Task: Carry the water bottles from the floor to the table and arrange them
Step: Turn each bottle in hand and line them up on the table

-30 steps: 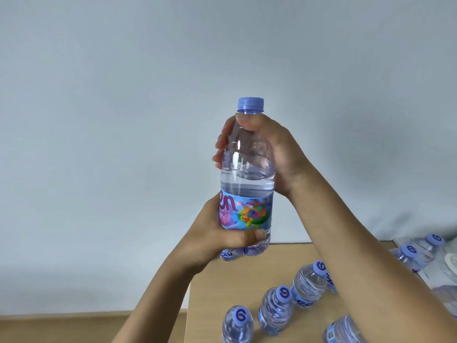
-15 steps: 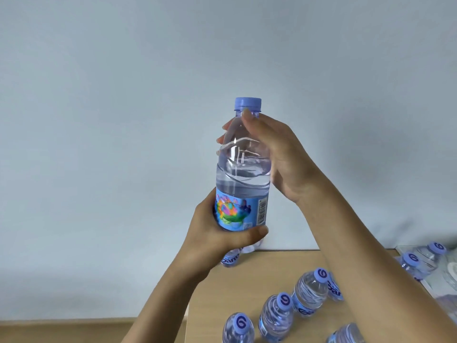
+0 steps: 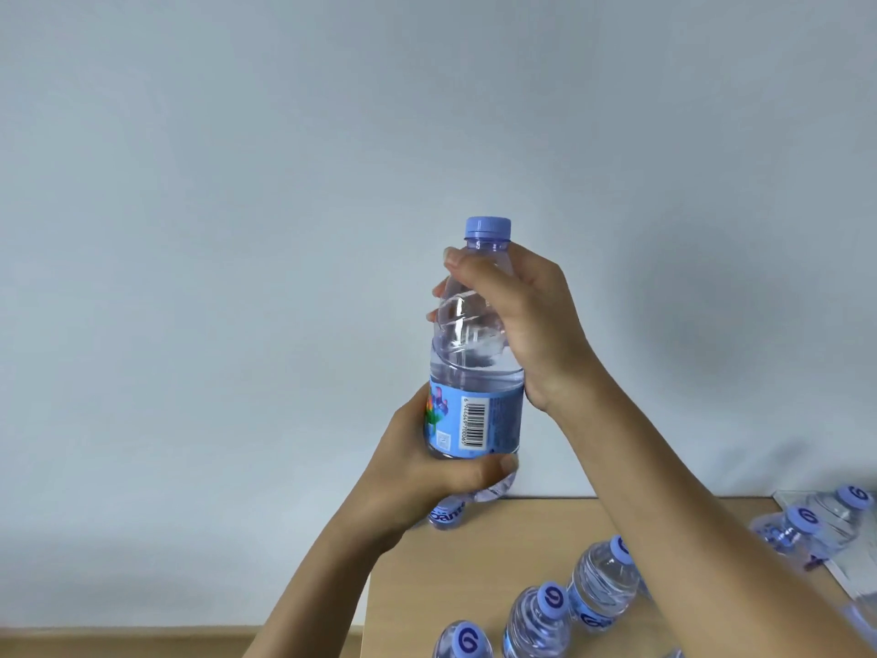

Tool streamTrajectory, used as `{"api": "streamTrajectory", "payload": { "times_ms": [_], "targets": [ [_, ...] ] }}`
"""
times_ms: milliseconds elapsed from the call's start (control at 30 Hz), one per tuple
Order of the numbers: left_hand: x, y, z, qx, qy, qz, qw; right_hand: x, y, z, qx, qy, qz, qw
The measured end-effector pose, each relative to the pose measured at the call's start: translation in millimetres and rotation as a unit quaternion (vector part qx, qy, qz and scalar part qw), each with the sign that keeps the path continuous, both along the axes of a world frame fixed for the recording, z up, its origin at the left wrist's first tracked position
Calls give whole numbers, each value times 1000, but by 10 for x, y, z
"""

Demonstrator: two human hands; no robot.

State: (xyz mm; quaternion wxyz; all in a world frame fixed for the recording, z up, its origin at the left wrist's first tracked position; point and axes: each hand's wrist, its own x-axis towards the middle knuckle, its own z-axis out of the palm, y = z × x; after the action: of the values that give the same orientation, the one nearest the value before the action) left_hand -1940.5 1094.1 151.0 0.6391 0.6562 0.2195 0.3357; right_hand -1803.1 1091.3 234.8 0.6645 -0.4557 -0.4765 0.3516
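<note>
**Bottle turned in hand above the surface**

While both hands clamp it, the bottle has rotated — barcode now forward. Left hand grips the base, right hand the shoulder; aloft over the surface — placement pending.

Clear blue-capped water bottle held upright above standing bottles on table.

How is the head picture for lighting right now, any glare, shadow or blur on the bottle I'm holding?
Head view: soft, even light; the held bottle is sharp enough that its barcode shows, with small bright glints on the clear shoulder near the right hand; the left hand is crisp; a faint soft shadow lies on the wall to the right; the table edges bow from the wide lens.
</note>
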Motion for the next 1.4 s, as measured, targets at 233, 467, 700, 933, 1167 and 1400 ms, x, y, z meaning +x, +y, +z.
{"api": "streamTrajectory", "payload": {
  "times_ms": [233, 467, 700, 933, 1167, 1400],
  "targets": [
    [56, -37, -42, 32, 18, 68, 997, -102, -20, -10, -15, -79, -114, 990],
    [-44, 5, 31, 0, -8, -48, 999, 137, -71, -21, -29, 30, 186, 982],
    [-36, 14, 12, -18, -3, -112, 993, 153, -75, -116, -24, 96, 219, 971],
    [15, 6, 1, 16, 21, -11, 1000, 45, -45, -89, 7, -11, -30, 999],
    [48, -57, -31, 37, 13, 56, 998, -25, -63, -71, -10, -47, -59, 997],
    [-53, -22, 64, 13, -8, -77, 997, 175, -140, -39, -11, 49, 218, 975]
  ]
}}
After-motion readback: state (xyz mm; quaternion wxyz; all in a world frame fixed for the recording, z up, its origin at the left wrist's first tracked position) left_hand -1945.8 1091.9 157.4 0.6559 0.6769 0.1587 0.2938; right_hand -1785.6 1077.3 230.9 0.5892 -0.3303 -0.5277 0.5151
